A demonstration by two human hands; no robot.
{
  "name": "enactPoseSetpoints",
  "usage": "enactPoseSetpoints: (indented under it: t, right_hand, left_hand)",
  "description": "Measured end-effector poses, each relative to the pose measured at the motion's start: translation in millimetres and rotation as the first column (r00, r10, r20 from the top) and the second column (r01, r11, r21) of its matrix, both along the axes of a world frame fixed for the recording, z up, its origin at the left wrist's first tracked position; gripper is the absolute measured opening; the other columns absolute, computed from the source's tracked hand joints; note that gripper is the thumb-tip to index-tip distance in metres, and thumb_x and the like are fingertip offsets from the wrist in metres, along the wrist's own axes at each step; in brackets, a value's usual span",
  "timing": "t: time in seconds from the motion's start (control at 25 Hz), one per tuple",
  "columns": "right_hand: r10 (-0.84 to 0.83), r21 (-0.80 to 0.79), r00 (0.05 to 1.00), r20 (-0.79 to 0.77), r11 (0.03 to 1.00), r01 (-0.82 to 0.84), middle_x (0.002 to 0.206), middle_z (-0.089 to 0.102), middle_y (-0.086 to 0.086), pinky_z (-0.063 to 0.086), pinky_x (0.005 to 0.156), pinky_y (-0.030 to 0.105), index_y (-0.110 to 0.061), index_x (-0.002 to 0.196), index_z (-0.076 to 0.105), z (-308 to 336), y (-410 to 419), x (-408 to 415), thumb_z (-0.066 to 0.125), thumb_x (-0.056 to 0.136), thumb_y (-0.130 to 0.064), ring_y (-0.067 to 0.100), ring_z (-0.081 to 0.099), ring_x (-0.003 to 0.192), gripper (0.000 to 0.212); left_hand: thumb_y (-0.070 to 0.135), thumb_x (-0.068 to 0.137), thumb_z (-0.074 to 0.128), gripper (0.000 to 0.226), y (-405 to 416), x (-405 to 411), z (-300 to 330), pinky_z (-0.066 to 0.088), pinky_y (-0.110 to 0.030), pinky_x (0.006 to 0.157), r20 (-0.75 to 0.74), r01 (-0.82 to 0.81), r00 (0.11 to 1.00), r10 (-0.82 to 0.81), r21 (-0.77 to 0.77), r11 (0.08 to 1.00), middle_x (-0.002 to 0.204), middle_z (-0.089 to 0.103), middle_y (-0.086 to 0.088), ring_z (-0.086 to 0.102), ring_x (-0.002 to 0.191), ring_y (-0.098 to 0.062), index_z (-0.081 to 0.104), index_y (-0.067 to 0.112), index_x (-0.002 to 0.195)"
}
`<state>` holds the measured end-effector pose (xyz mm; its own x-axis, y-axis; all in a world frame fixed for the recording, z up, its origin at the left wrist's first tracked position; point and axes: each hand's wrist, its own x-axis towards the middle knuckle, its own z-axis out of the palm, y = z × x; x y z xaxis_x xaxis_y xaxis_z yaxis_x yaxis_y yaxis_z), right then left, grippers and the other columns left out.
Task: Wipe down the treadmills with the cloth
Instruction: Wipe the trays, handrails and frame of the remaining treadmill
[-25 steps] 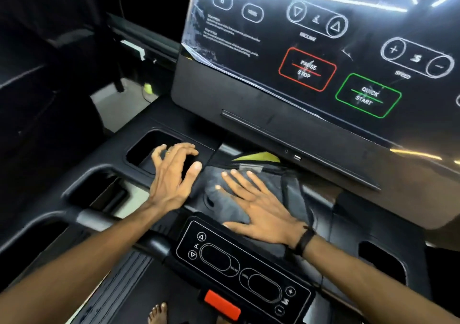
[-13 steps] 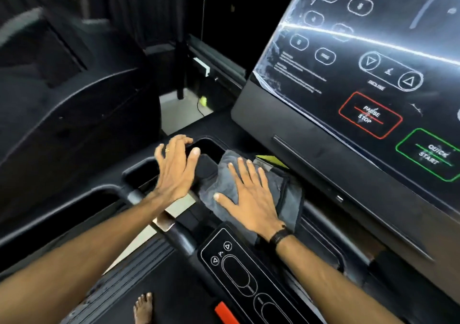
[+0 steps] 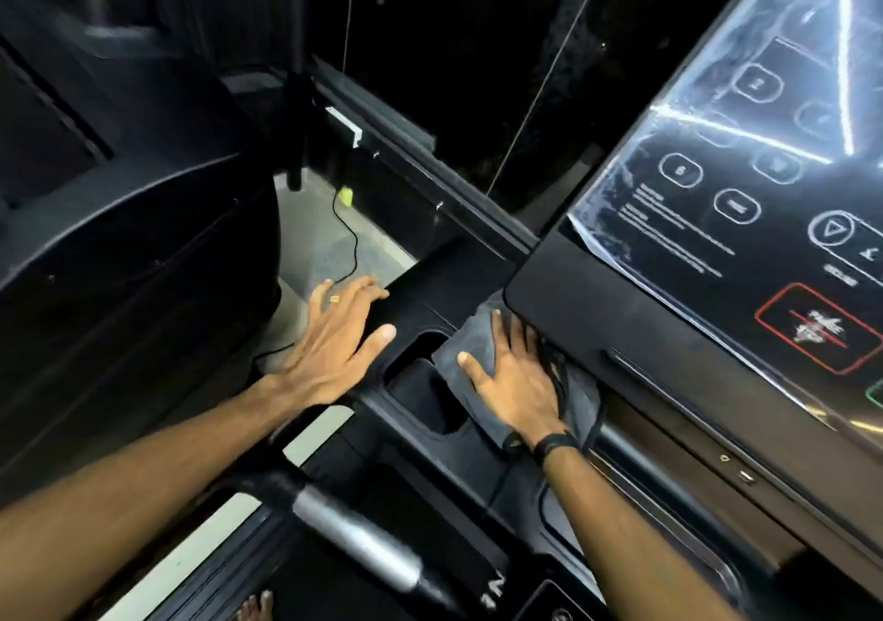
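Right hand (image 3: 518,379), fingers straight and pressed flat on the grey folded microfibre cloth (image 3: 461,358) at the rim of the black moulded cup-holder recess (image 3: 420,381), risks shoving it in; left hand (image 3: 337,341), fingers together, rests flat on the black plastic console tray (image 3: 430,295).

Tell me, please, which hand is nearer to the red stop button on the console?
Right. The right hand presses the cloth just below the console, near the stop button; the left hand rests farther left.

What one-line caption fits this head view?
Right hand presses a grey cloth on the treadmill tray while the left hand rests flat.
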<state>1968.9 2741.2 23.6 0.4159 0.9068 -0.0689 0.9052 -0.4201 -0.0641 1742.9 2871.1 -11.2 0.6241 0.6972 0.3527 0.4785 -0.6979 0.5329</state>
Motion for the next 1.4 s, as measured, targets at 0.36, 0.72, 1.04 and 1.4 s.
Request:
enactPoseSetpoints:
  t: [0.36,0.72,1.04,1.4]
  right_hand:
    - [-0.309,-0.017,0.909,-0.279,0.948,0.317,0.156,0.038,0.018,0.028,0.117,0.048,-0.013,0.157,0.026,13.4,43.4,2.1,0.038,0.091,-0.076,0.037,0.036,0.144,0.092]
    - [0.099,-0.02,0.993,-0.071,0.995,-0.101,0.166,-0.016,-0.013,-0.022,0.114,0.015,-0.037,0.16,0.002,-8.6,92.9,-30.0,0.003,0.082,-0.086,0.009,-0.023,0.152,0.092]
    - [-0.292,-0.046,0.946,0.138,0.953,0.301,0.167,0.014,0.015,0.006,0.123,0.05,-0.022,0.16,0.02,-16.5,173.3,32.0,0.026,0.097,-0.069,0.035,0.01,0.153,0.079]
    - [0.134,0.043,0.991,-0.005,0.99,-0.133,0.168,0.014,-0.004,0.002,0.126,0.041,-0.027,0.158,0.027,-10.1,87.5,-41.0,0.02,0.094,-0.071,0.018,0.005,0.156,0.079]
  left_hand:
    - [0.064,0.098,0.021,0.062,17.0,-14.4,-26.7,0.005,-0.047,0.121,0.152,0.067,0.988,-0.038,-0.19,0.979,0.156,0.028,0.007,0.031,0.134,0.004,0.034,0.025,0.145]
    - [0.063,0.1,0.01,0.071,18.2,-14.7,-22.0,0.003,-0.038,0.116,0.179,-0.014,0.982,0.057,-0.234,0.972,0.157,0.03,-0.001,0.039,0.132,-0.007,0.037,0.017,0.145]
    - [0.067,0.097,0.007,0.081,20.2,-11.3,-21.4,0.008,-0.047,0.117,0.156,-0.057,0.982,0.108,-0.296,0.953,0.16,0.025,-0.005,0.037,0.14,-0.018,0.034,0.011,0.149]
    - [0.06,0.101,0.014,0.067,20.2,-12.6,-26.0,0.004,-0.034,0.116,0.246,-0.121,0.949,0.195,-0.286,0.951,0.16,0.024,-0.004,0.029,0.145,-0.014,0.033,0.014,0.146]
